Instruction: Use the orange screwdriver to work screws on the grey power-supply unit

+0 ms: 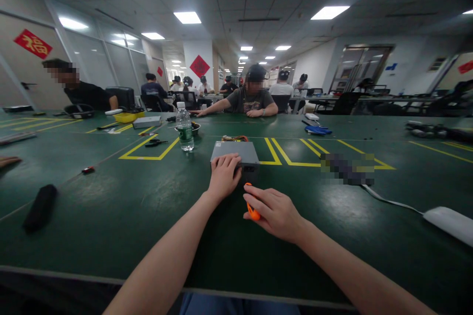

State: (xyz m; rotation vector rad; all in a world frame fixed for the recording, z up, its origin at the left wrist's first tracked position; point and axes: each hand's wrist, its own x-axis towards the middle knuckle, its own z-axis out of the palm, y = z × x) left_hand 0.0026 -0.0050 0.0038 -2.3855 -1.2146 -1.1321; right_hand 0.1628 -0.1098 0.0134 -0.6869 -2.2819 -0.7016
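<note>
Honestly looks early: gray box in from the worktop's near edge seems unopened, left hand draped over it, fingers and thumb apart, right hand's grip clamped on an orange tool.

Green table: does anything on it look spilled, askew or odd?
No spill shows; the bottle stands upright. Only the dark item, ahead and right of the right hand, looks odd: it is pixelated, hiding its details.
</note>
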